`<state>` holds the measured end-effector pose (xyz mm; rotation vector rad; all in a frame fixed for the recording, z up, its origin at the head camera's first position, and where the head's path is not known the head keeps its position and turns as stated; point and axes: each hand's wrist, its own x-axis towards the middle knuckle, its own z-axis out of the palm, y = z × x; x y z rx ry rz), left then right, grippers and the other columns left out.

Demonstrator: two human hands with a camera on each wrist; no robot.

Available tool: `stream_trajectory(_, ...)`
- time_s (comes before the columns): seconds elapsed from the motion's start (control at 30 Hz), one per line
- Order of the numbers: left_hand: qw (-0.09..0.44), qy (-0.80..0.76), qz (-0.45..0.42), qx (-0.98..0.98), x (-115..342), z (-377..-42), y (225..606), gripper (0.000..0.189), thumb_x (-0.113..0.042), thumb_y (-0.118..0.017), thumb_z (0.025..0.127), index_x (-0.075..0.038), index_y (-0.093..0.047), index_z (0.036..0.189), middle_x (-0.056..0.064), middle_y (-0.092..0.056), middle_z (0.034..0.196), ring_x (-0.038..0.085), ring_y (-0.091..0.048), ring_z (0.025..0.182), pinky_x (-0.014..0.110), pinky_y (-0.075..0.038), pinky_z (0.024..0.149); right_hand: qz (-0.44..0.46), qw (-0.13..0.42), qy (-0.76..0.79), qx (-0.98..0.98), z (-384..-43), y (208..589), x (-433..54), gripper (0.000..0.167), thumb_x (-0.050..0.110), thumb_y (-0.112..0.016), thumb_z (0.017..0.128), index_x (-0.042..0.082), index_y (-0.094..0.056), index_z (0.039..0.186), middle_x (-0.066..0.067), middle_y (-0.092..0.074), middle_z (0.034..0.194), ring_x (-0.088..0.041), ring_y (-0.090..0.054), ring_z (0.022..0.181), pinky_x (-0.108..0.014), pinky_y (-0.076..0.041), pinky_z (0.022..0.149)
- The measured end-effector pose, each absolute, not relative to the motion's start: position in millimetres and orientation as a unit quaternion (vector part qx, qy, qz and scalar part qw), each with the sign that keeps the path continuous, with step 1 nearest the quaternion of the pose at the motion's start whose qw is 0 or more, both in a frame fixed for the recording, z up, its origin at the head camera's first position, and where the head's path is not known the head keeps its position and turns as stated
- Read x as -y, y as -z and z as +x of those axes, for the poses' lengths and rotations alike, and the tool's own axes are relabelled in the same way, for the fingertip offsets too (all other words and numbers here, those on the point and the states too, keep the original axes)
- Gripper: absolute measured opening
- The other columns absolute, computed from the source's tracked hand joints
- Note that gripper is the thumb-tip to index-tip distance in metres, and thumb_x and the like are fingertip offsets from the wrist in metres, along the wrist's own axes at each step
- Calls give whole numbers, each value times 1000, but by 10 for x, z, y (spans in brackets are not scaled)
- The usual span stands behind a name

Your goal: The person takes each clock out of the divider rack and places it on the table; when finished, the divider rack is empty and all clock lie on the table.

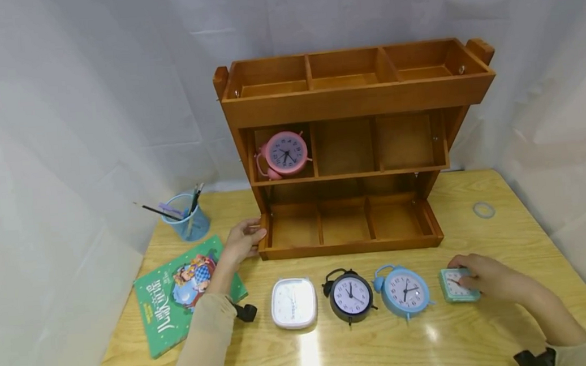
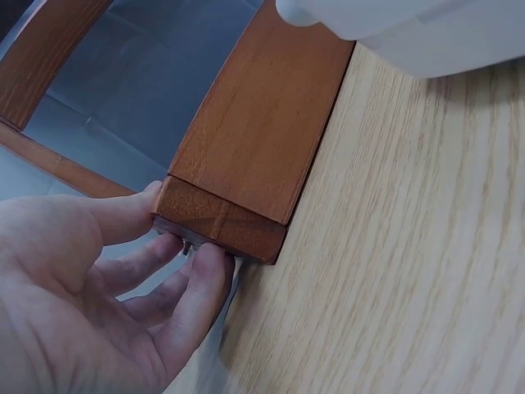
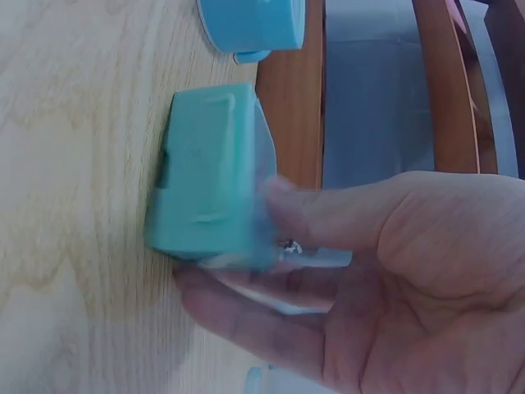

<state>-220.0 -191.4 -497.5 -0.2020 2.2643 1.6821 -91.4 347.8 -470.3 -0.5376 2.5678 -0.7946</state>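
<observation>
My left hand [image 1: 243, 243] holds the left end of the bottom tray of a brown wooden shelf [image 1: 351, 248]. In the left wrist view, the thumb is on one edge of the wooden end [image 2: 221, 217] and the fingers curl against its outer side. At the right, my right hand [image 1: 493, 275] grips a small teal alarm clock [image 1: 453, 291] lying face up on the table; its thumb lies over the dial and the other fingers are at the clock's side. Left of it lie a blue alarm clock [image 1: 406, 291], a black one [image 1: 351, 296] and a white one [image 1: 293, 303].
A pink alarm clock [image 1: 287, 153] sits tilted in the shelf's middle-tier left compartment. Left of the shelf are a blue mesh pen cup [image 1: 194, 227] and a green book [image 1: 166, 305] partly under my left arm. A pale ring [image 1: 484, 210] lies on the wooden table [image 1: 376, 350].
</observation>
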Motion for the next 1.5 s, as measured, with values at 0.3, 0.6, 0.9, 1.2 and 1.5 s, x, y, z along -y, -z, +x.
stream_trajectory(0.3, 151, -589, -66, -791, 1916, -2167, 4952, 51, -19, -60, 109, -5, -47, 155, 25, -53, 151, 24, -63, 108, 28, -57, 78, -169, 184, 261, -933, -883, 4693, -3456, 19, 4, -67, 99, 0, -67, 118, -6, -69, 108, -4, -54, 91, -23, -47, 74)
stream_trajectory(0.6, 148, -590, -60, -791, 1927, -2154, 4941, 51, -21, -59, 109, -4, -47, 155, 26, -52, 151, 23, -64, 107, 29, -57, 78, -130, 143, 229, -954, -747, 4562, -3374, 35, 14, -67, 103, -2, -63, 134, -26, -63, 128, -34, -67, 106, -44, -59, 81)
stream_trajectory(0.9, 142, -592, -65, -791, 1961, -2159, 4945, 51, -22, -60, 109, -6, -47, 156, 24, -52, 153, 29, -61, 118, 30, -57, 80, -268, -245, 105, -926, -699, 4347, -2738, 67, 48, -44, 112, -1, -44, 157, -23, -64, 139, -42, -63, 122, -49, -54, 107)
stream_trajectory(1.2, 136, -593, -62, -791, 1941, -2155, 4973, 50, -20, -59, 109, -6, -47, 156, 25, -52, 150, 33, -61, 121, 33, -59, 81, -351, -325, 68, -875, -1000, 4068, -2059, 74, 57, -34, 112, 2, -38, 162, -25, -41, 165, -46, -39, 152, -51, -33, 128)
stream_trajectory(1.5, 132, -591, -65, -793, 1899, -2140, 4967, 48, -19, -58, 110, -6, -49, 155, 25, -54, 148, 32, -60, 120, 34, -59, 80, -377, -268, 45, -885, -1557, 3861, -1577, 78, 62, -29, 110, 8, -31, 166, -26, -33, 168, -50, -35, 152, -63, -37, 122)
